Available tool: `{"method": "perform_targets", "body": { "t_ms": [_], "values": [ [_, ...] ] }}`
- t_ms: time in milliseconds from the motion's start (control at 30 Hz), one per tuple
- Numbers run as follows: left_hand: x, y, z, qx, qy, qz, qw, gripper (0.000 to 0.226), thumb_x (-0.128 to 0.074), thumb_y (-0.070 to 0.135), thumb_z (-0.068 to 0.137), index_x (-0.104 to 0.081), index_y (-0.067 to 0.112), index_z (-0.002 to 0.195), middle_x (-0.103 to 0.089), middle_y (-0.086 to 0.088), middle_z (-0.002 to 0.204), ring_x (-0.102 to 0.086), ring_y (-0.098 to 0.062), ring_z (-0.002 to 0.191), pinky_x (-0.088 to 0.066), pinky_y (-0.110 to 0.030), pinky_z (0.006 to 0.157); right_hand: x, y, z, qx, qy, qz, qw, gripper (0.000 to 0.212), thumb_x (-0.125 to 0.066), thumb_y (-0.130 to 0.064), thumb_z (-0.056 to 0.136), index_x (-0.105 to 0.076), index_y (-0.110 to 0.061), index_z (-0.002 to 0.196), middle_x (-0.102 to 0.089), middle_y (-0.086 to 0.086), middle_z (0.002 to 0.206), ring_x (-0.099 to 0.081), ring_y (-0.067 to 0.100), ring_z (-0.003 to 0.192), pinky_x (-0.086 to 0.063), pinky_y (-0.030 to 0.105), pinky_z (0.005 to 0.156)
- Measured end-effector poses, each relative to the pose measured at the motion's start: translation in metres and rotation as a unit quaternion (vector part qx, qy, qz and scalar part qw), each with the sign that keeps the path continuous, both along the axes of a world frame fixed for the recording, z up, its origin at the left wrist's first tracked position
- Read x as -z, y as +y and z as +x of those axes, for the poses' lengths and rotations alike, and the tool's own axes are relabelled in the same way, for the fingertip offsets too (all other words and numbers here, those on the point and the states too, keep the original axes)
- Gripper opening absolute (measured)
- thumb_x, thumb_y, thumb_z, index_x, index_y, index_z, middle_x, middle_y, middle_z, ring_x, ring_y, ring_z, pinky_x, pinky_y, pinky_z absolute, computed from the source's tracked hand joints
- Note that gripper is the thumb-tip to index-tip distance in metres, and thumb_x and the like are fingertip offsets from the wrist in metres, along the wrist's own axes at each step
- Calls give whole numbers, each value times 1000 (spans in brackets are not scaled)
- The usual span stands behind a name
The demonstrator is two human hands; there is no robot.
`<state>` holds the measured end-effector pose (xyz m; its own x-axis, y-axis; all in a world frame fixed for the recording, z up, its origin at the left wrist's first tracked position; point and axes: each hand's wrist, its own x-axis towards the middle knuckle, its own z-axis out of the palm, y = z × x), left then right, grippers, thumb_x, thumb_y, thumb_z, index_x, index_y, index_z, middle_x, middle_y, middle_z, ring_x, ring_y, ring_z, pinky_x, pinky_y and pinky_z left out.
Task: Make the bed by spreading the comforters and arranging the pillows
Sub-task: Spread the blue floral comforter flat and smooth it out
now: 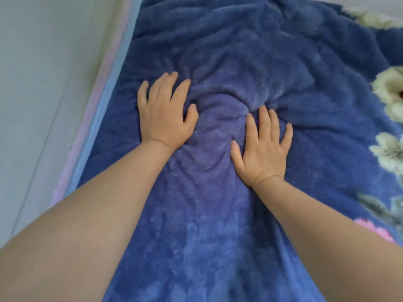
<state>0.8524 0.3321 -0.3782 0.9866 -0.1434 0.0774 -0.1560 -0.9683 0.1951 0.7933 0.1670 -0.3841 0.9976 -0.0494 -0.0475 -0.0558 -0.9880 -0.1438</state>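
A fluffy dark blue comforter (250, 51) with cream and pink flowers along its right side covers the bed. My left hand (165, 114) lies flat on it with fingers spread, palm down. My right hand (263, 149) also presses flat on the fabric, fingers apart, a little nearer to me. Between the two hands the comforter bunches into a raised fold with creases that fan outward. Neither hand holds anything. No pillow is in view.
A pale wall (43, 83) runs close along the left of the bed. A pink and light blue strip of bedding (96, 110) shows between the wall and the comforter's left edge. The comforter extends out of view at the right.
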Motion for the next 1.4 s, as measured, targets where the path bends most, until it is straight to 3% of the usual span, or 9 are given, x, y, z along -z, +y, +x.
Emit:
{"method": "perform_targets", "body": {
  "t_ms": [200,333,433,567,633,700,933,1167,1400],
  "values": [
    [-9,-1,-97,54,23,-79,995,66,-36,42,79,-58,-1,124,-56,-21,134,-49,-35,128,-25,-52,108,0,-3,-3,1,-26,22,999,88,-6,-54,69,-31,-11,142,-18,12,156,-13,27,145,-2,53,115],
    [9,-5,-205,96,-28,-8,995,67,-41,44,77,-48,-1,126,-55,-25,133,-33,-29,127,-18,-50,104,1,-4,-7,-2,-40,6,999,64,-22,-47,88,-29,-13,142,-18,10,156,-13,25,145,-3,52,116],
    [13,-8,-210,68,-37,19,997,63,-41,39,77,-59,-4,119,-60,-23,127,-39,-27,125,-22,-50,102,2,-4,-9,-5,-68,-10,998,52,-30,-39,95,-33,-12,139,-20,11,155,-15,26,144,-4,52,115],
    [10,-16,-201,35,-14,139,990,56,-35,28,79,-65,-4,113,-66,-18,121,-64,-29,113,-44,-60,93,3,-5,-30,-2,-119,-25,993,49,-27,-34,94,-49,-1,123,-42,17,144,-38,31,134,-20,50,112],
    [1,-19,-204,10,28,155,987,61,-24,28,85,-54,-5,127,-54,-18,137,-51,-28,129,-33,-64,101,2,-1,-60,-23,-178,1,984,43,-36,-28,87,-64,4,95,-67,22,113,-63,35,104,-43,51,96],
    [-7,-25,-205,0,96,166,981,62,-12,29,93,-22,-2,146,-20,-14,157,-17,-23,147,-7,-59,114,-1,-3,-101,-30,-202,43,978,39,-41,-25,83,-67,4,85,-72,21,98,-69,36,91,-50,51,87],
    [-15,-29,-217,-9,106,226,968,57,-15,30,101,-1,2,149,3,-12,160,6,-24,148,3,-54,117,-3,-8,-287,-64,-73,-6,995,60,-39,-39,82,-55,4,119,-57,24,129,-56,38,119,-24,46,102],
    [-12,-22,-215,-36,142,155,977,59,-19,31,101,2,6,150,7,-9,160,7,-20,148,4,-45,119,8,-7,-264,-42,9,-43,998,68,-35,-46,73,-47,1,121,-53,27,132,-29,31,125,-15,48,101],
    [-15,-26,-218,-29,166,159,973,58,-17,31,101,5,7,150,11,-8,160,10,-20,148,6,-42,119,7,-12,-260,-36,-4,-33,999,66,-34,-49,70,-38,-4,118,-55,27,130,-28,30,123,-16,47,99]
  ]
}}
